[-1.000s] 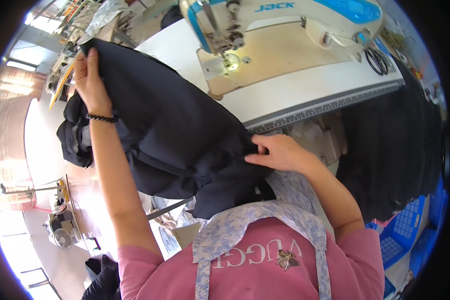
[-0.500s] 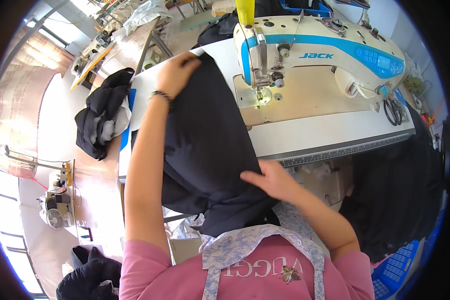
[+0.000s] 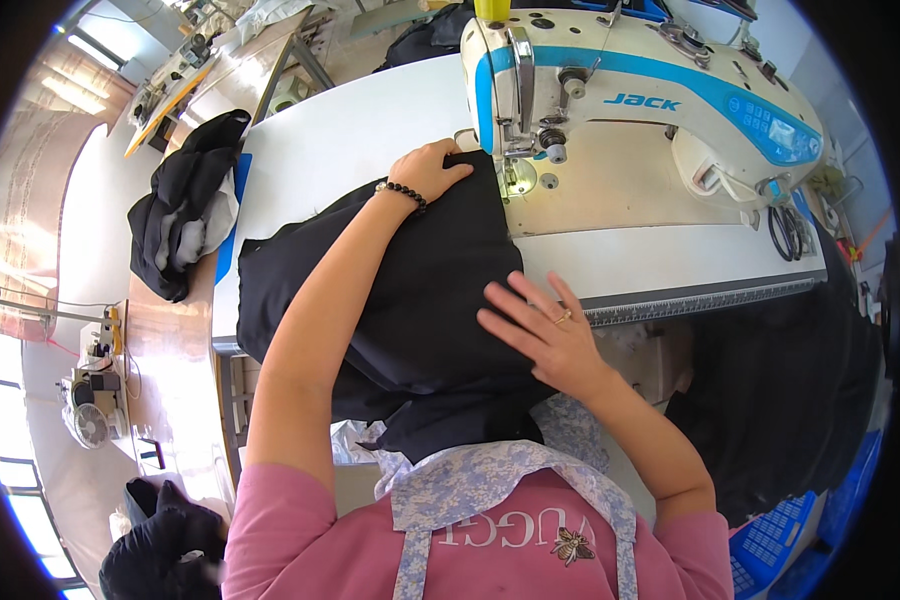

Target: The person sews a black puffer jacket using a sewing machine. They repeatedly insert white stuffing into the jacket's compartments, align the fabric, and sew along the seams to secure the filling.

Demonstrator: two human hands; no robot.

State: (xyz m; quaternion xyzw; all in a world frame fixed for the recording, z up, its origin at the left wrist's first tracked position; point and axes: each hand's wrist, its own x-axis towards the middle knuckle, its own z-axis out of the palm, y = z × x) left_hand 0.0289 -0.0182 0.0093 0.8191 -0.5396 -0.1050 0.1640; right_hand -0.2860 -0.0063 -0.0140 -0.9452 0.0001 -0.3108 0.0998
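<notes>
A large piece of black fabric point(image 3: 420, 310) lies over the near left part of the sewing machine table and hangs down toward my lap. My left hand point(image 3: 430, 172) is closed on its far corner, just left of the presser foot point(image 3: 517, 178), fingers bent and thumb out. The fabric's right edge runs from the needle area back toward me. Over that edge, near the table's front, my right hand point(image 3: 550, 335) is open with fingers spread and holds nothing. Whether its fingertips touch the fabric, I cannot tell.
The white and blue sewing machine point(image 3: 640, 100) stands across the far right of the white table point(image 3: 350, 120). A ruler strip point(image 3: 700, 300) lines the front edge. Black garments point(image 3: 185, 210) lie at the left; more black cloth point(image 3: 770, 400) hangs at the right above a blue basket point(image 3: 770, 545).
My left hand has brought the fabric's far corner right and nearer, beside the presser foot. The fabric has spread out leftward. My right hand has lifted slightly and spread its fingers.
</notes>
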